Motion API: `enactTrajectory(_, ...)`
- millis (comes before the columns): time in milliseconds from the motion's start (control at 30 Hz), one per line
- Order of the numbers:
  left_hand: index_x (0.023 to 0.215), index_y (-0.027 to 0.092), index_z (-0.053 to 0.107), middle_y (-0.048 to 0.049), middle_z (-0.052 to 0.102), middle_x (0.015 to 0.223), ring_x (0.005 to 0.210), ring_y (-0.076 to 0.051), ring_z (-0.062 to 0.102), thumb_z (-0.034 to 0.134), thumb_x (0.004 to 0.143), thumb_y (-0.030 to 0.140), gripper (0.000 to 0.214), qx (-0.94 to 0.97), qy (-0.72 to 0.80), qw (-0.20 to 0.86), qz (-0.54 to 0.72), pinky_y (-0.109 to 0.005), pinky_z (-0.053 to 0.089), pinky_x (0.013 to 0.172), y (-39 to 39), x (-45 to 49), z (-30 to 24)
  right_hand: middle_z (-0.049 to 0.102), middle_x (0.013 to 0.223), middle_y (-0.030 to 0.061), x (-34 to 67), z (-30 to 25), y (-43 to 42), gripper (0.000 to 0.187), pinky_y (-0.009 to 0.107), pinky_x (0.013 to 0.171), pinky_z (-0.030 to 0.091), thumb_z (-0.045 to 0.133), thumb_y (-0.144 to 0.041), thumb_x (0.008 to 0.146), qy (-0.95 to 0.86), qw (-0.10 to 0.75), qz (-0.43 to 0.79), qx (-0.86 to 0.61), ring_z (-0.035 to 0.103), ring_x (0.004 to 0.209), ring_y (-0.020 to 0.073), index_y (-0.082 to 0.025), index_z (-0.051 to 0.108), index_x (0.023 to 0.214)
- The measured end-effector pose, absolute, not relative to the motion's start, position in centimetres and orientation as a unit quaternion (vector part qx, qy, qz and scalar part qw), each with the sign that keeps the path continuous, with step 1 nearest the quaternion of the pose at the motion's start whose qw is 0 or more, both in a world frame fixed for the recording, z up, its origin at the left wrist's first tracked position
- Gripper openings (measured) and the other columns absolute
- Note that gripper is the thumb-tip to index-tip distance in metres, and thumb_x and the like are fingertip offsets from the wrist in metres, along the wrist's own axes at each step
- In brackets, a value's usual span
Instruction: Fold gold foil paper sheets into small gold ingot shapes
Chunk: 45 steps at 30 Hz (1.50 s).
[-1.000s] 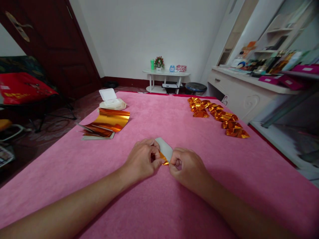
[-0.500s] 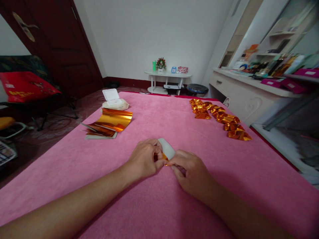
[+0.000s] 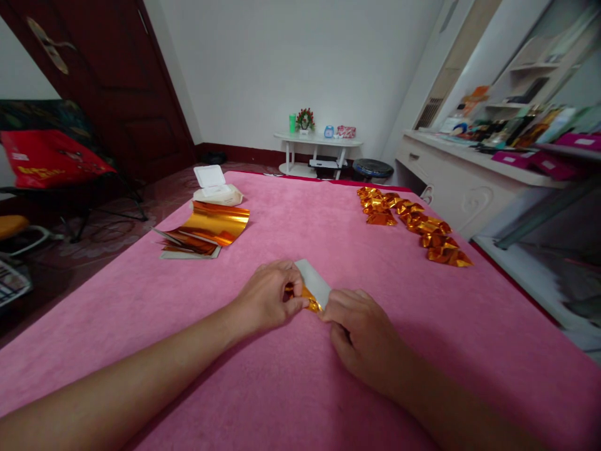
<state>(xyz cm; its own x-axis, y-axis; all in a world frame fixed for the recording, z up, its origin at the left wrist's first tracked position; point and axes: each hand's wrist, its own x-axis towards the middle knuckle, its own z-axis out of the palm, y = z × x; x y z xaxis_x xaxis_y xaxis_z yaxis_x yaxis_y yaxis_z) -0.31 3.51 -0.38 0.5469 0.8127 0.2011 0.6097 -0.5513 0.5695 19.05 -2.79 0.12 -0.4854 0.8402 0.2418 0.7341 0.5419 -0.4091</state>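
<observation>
Between my hands, low over the pink cloth (image 3: pixel 263 388), is a sheet of gold foil paper (image 3: pixel 313 283) with a pale back, partly folded so a gold strip shows along its near edge. My left hand (image 3: pixel 271 294) pinches the left end of that strip between thumb and fingers. At the right end, my right hand (image 3: pixel 361 326) is closed on the paper's near corner, its fingers curled. My fingers hide both ends of the sheet. Folded gold foil pieces (image 3: pixel 404 216) lie in rows at the far right.
At the left lies a stack of gold foil sheets (image 3: pixel 211 225), with an opened pack of wipes (image 3: pixel 218 194) behind it. Beyond the cloth stand a small white table (image 3: pixel 319 139) and a round black stool (image 3: pixel 372 168). A white dresser (image 3: pixel 451 163) runs along the right.
My hands have drawn slightly apart, the left one shifting a little left. More of the gold strip shows between them, and the right fingers have curled further over the corner.
</observation>
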Motion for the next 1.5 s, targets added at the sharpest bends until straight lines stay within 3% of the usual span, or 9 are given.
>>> enactTrajectory(100, 0.074, 0.018, 0.058, -0.0008, 0.059, 0.08, 0.074, -0.014, 0.052, 0.065, 0.071, 0.017, 0.008, 0.859, 0.388, 0.241, 0.232, -0.025, 0.039, 0.068, 3.6, -0.7, -0.2, 0.053, 0.075, 0.0011, 19.2, -0.1, -2.7, 0.019, 0.029, 0.07, 0.032, 0.044, -0.003, 0.068, -0.846, 0.226, 0.133, -0.464, 0.046, 0.074, 0.0155, -0.018, 0.053, 0.074)
enactTrajectory(267, 0.088, 0.02, 0.062, -0.0016, 0.06, 0.086, 0.078, -0.015, 0.053, 0.062, 0.07, 0.013, 0.02, 0.86, 0.382, 0.246, 0.233, -0.026, 0.041, 0.072, 3.6, -0.9, -0.3, 0.049, 0.066, -0.0008, 19.6, -0.5, -2.1, 0.02, 0.025, 0.062, 0.032, 0.043, -0.001, 0.062, -0.807, 0.274, 0.164, -0.497, 0.045, 0.065, 0.0135, -0.018, 0.051, 0.067)
enactTrajectory(500, 0.081, 0.02, 0.061, -0.0015, 0.059, 0.084, 0.078, -0.015, 0.053, 0.059, 0.07, 0.014, 0.013, 0.86, 0.389, 0.232, 0.237, -0.028, 0.04, 0.074, 3.3, -0.6, -0.4, 0.045, 0.063, -0.0026, 19.5, -0.3, -2.2, 0.022, 0.022, 0.054, 0.031, 0.044, -0.001, 0.057, -0.791, 0.293, 0.179, -0.506, 0.042, 0.059, 0.0115, -0.019, 0.05, 0.067)
enactTrajectory(733, 0.077, 0.02, 0.065, -0.0008, 0.059, 0.083, 0.079, -0.015, 0.053, 0.071, 0.069, 0.028, 0.013, 0.849, 0.392, 0.254, 0.246, -0.028, 0.04, 0.074, 3.2, -0.4, -0.3, 0.046, 0.062, -0.0032, 19.5, -0.4, -2.2, 0.02, 0.021, 0.053, 0.031, 0.046, -0.002, 0.059, -0.786, 0.302, 0.18, -0.509, 0.042, 0.058, 0.0107, -0.019, 0.051, 0.068)
enactTrajectory(967, 0.072, 0.021, 0.069, 0.0002, 0.059, 0.081, 0.077, -0.013, 0.054, 0.068, 0.075, 0.03, 0.01, 0.844, 0.371, 0.287, 0.258, -0.027, 0.039, 0.073, 3.2, -0.4, -0.7, 0.047, 0.063, -0.0032, 19.6, -0.6, -2.1, 0.02, 0.022, 0.053, 0.03, 0.047, -0.003, 0.063, -0.782, 0.295, 0.189, -0.515, 0.043, 0.058, 0.0104, -0.019, 0.055, 0.071)
enactTrajectory(1500, 0.069, 0.02, 0.064, 0.0011, 0.061, 0.08, 0.08, -0.015, 0.053, 0.067, 0.074, 0.022, 0.006, 0.857, 0.364, 0.249, 0.267, -0.029, 0.036, 0.076, 2.7, 0.0, -0.7, 0.053, 0.06, -0.0028, 19.3, -0.2, -1.0, 0.014, 0.021, 0.049, 0.026, 0.05, -0.01, 0.069, -0.756, 0.243, 0.225, -0.565, 0.043, 0.053, 0.0086, -0.019, 0.061, 0.066)
